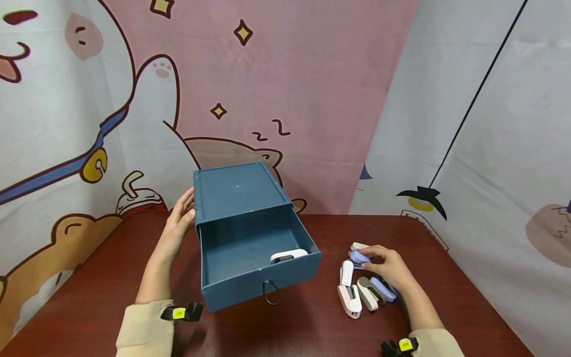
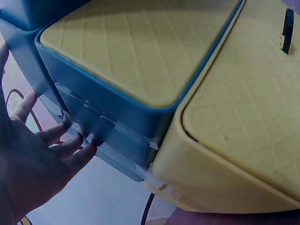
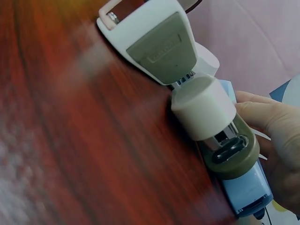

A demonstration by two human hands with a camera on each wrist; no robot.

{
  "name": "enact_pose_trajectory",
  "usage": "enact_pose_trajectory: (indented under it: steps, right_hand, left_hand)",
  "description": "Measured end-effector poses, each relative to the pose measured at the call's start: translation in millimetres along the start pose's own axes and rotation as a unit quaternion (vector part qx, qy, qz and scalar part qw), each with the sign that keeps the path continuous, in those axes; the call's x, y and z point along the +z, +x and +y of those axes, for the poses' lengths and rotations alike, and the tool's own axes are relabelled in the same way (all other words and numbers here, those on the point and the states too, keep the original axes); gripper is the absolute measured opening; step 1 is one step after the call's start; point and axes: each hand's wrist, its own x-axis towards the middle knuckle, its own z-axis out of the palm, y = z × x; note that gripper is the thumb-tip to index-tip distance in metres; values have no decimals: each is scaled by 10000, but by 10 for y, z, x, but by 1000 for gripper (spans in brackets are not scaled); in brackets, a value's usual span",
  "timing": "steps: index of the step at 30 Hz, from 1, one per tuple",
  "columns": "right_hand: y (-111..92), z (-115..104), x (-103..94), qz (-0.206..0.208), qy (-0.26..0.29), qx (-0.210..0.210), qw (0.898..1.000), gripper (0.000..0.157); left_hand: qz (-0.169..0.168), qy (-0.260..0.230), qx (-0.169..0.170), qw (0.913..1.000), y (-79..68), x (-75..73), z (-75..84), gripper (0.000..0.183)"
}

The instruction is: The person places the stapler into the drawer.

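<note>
A blue drawer box has its drawer pulled out toward me, with a white stapler inside near the front right. My left hand rests against the box's left side, its fingers fairly straight. In the left wrist view, the fingertips of that left hand meet a blue side wall. At the right, my right hand pinches a lavender-blue stapler between thumb and fingers. In the right wrist view, a white and olive stapler partly covers a blue stapler by the fingers.
Several staplers crowd around my right hand, among them a pink and white one, a cream and olive one and another lavender one. Cream patterned panels adjoin the blue wall. Behind the dark red table hangs a printed cloth.
</note>
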Motion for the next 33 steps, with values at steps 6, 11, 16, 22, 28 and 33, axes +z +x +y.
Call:
enact_pose_trajectory:
  steps: [6,11,16,22,28,33]
  right_hand:
    - [8,-14,16,85,-138,39,9999,29]
    - [28,-48,23,200,111,-99,9997,28]
    - [66,-149,-6,406,220,-212,9987,28]
    - [117,-393,-69,653,384,-597,9953,29]
    - [89,-909,-169,908,589,-1014,9890,29]
    - [69,-1248,-233,1125,608,-1327,9829,30]
  left_hand:
    - [-11,50,-18,10000,4,-3,-18,58]
    - [-4,62,-36,10000,4,-5,-24,58]
    - [0,41,-21,10000,5,-7,-23,58]
    - [-10,7,-38,10000,8,-9,-35,58]
    - [-7,-5,-22,10000,4,-7,-25,58]
    - [-8,-28,-5,10000,6,-5,-22,58]
